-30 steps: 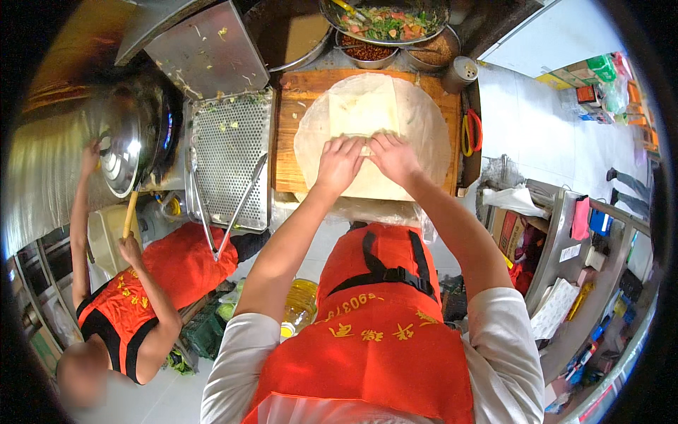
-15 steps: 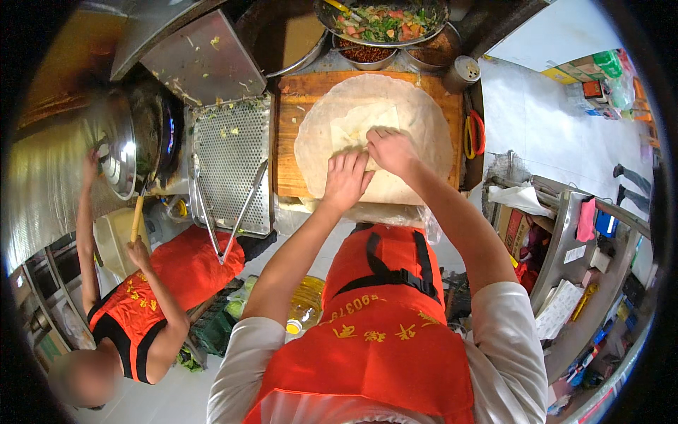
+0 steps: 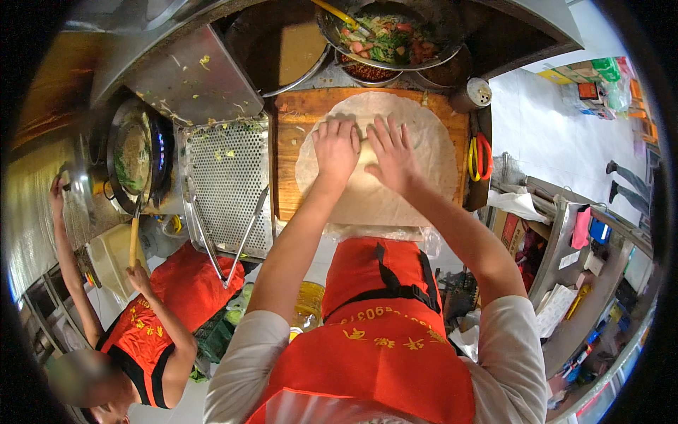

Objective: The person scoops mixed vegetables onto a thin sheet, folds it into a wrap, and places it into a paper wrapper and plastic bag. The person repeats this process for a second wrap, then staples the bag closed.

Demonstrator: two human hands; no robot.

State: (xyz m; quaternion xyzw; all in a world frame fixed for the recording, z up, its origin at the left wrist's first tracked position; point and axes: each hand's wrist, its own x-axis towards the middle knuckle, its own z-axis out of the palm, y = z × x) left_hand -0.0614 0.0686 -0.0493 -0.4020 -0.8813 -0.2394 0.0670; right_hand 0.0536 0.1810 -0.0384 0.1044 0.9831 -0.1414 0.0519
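A large, thin round flatbread (image 3: 332,201) lies on a wooden cutting board (image 3: 286,152). Its middle is folded into a roll (image 3: 365,150), partly hidden under my hands. My left hand (image 3: 337,150) rests palm down on the left end of the roll, fingers stretched out over it. Beside it, my right hand (image 3: 392,153) lies flat on the right part with its fingers spread. Neither hand grips anything.
Behind the board stand a pan of chopped vegetables (image 3: 406,46) and a pot of pale liquid (image 3: 311,67). Left is a perforated metal tray (image 3: 229,166) with tongs (image 3: 247,237). Scissors (image 3: 480,157) hang at right. A co-worker (image 3: 152,311) works at a wok (image 3: 134,152).
My hands have moved up and away from me along the flatbread, and their fingers have straightened. The folded part is now rolled. The co-worker has lifted the lid off the wok.
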